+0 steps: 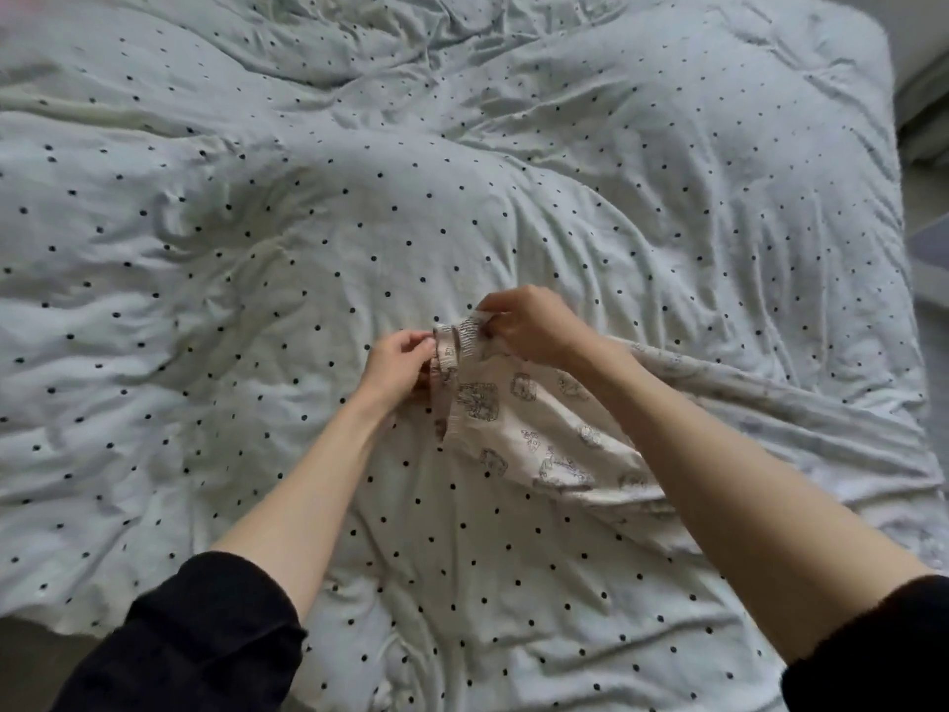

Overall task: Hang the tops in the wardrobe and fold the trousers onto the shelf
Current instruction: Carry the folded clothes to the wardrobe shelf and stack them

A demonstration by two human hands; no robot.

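A cream pair of trousers [518,429] with grey line-drawn prints lies across the bed, its legs trailing off to the right under my right forearm. Its ribbed waistband is bunched up in the middle of the view. My left hand [398,364] pinches the left end of that waistband with curled fingers. My right hand [529,326] grips the upper right part of the waistband, where a printed label shows. Both hands are a few centimetres apart, just above the duvet.
A rumpled white duvet [308,223] with small black dots covers the whole bed. The bed's right edge [909,300] borders a grey floor strip. The near left corner of the duvet hangs over the bed's front edge [77,624].
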